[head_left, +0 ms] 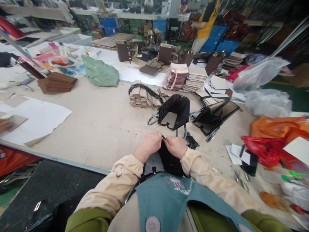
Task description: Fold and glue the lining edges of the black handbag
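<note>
Close to my body, at the front of the table, is a black handbag (pixel 169 161), partly hidden by my hands and apron. My left hand (pixel 151 143) is closed, its fingers pinching the bag's upper edge. Right beside it, my right hand (pixel 176 146) is closed too, gripping the same edge with thumb and fingertips. Just beyond stands an open black bag (pixel 177 109) with plastic-wrapped handles, its dark inside showing. Another black bag (pixel 214 116) lies tilted to its right. A crumpled black scrap (pixel 191 141) sits near my right hand.
Stacked beige pieces (pixel 142 96), card stacks (pixel 177 75) and a green plastic bag (pixel 100 72) lie farther back. Brown pieces (pixel 56 82) are at left. Red plastic (pixel 265 149) and scissors (pixel 240 180) lie at right. Another person's hand (pixel 4 125) shows at the left edge.
</note>
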`<action>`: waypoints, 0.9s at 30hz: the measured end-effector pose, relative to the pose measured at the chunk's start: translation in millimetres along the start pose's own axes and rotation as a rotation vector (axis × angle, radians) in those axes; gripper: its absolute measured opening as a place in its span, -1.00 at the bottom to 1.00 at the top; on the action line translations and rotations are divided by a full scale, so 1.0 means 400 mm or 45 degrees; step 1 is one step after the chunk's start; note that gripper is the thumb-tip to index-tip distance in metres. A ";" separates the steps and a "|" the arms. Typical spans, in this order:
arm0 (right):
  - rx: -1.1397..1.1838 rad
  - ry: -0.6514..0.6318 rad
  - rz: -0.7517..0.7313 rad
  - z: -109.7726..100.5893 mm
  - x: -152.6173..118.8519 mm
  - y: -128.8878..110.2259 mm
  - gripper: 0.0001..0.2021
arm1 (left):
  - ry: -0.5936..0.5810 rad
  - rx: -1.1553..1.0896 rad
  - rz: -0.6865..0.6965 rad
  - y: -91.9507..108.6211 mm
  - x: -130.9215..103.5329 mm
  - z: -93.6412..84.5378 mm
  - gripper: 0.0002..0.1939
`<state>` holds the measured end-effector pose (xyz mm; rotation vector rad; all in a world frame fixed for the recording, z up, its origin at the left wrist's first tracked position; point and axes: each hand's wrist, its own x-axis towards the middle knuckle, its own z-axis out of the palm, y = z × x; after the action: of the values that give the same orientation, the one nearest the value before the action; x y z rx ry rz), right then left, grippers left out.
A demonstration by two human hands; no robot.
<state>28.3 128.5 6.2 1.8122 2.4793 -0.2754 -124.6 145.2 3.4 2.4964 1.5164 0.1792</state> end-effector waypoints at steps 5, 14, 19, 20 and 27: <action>-0.011 0.035 -0.021 0.006 0.005 0.004 -0.63 | -0.003 -0.019 -0.019 0.005 0.003 0.000 -0.77; -0.017 0.046 0.002 0.008 0.011 0.017 -0.63 | -0.004 -0.062 -0.032 0.007 0.003 -0.002 -0.76; 0.005 0.036 0.039 -0.002 0.005 0.008 -0.64 | 0.010 -0.074 -0.028 0.004 0.001 0.000 -0.76; 0.019 0.052 0.029 -0.003 0.005 0.007 -0.66 | 0.011 -0.078 -0.028 0.003 0.002 0.002 -0.77; 0.021 0.032 -0.022 -0.004 0.016 0.000 -0.69 | 0.015 -0.137 0.022 -0.011 0.000 0.002 -0.82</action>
<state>26.5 134.8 6.8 1.8129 2.5181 -0.2765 -128.2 147.0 1.6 2.4287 1.4501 0.2718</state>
